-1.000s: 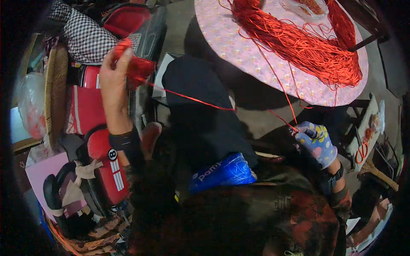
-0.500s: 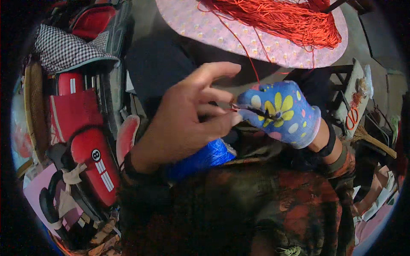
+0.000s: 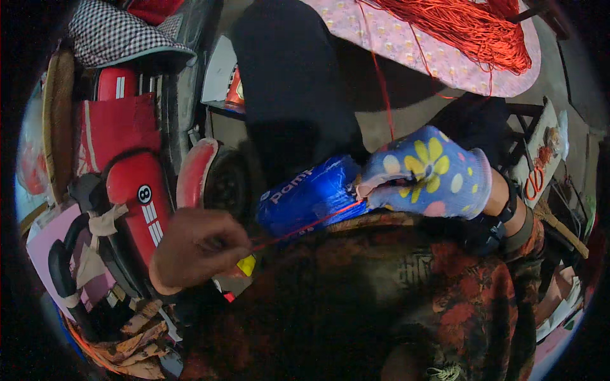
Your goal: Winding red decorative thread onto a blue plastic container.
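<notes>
My bare left hand (image 3: 200, 247) is closed in a pinch on a red cord (image 3: 308, 227), low and to the left. The cord stretches taut in a slanting line across to my right hand (image 3: 432, 174). That hand wears a blue glove with yellow flowers and dots, and its fingers are pressed together on the cord. Just behind the line lies a blue plastic-wrapped cylinder (image 3: 305, 193) on my lap, its right end by the gloved fingertips. From above the right hand, red strands run up to a big bundle of red cord (image 3: 470, 35).
A pink patterned board or cloth (image 3: 406, 47) carries the bundle. At right, orange-handled scissors (image 3: 534, 183) lie by a small stand, with a straw broom (image 3: 562, 228) below. On the left are a red ride-on vehicle (image 3: 136, 197) and a checkered cloth (image 3: 121, 35).
My left hand has moved down and left, away from the right, drawing the red cord out between them. A dark thin tool seen at the right hand earlier no longer shows.
</notes>
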The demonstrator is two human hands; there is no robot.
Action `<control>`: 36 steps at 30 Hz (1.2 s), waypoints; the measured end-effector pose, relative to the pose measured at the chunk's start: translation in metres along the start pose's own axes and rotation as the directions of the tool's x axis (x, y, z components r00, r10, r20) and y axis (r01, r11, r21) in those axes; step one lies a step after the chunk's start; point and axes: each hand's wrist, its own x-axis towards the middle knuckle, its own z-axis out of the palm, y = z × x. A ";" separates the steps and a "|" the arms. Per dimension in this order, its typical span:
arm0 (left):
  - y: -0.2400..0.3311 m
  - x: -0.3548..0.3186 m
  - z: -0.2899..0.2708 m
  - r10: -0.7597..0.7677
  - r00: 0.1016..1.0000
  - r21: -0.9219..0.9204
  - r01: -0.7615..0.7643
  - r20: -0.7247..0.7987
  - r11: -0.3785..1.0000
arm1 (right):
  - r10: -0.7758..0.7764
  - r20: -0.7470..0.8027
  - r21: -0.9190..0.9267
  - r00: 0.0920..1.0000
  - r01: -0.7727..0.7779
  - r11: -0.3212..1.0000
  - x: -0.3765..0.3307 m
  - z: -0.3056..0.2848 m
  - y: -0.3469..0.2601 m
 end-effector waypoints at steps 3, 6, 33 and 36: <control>-0.029 -0.005 0.016 -0.088 0.996 -0.249 0.086 0.005 0.965 | 0.073 0.002 0.029 0.997 -0.073 0.997 0.001 0.005 -0.007; -0.027 0.010 0.055 -0.145 0.964 -0.532 0.005 -0.221 0.847 | 0.070 0.020 -0.082 0.997 -0.068 0.994 -0.001 0.000 -0.009; 0.004 0.091 0.065 -0.115 0.849 -0.784 -0.412 -0.515 0.465 | 0.001 -0.092 -0.008 0.996 -0.002 1.000 -0.046 0.009 0.049; 0.000 0.106 0.063 -0.108 0.843 -0.685 -0.345 -0.526 0.642 | 0.150 0.141 -0.596 0.979 -0.037 0.802 -0.036 -0.004 -0.005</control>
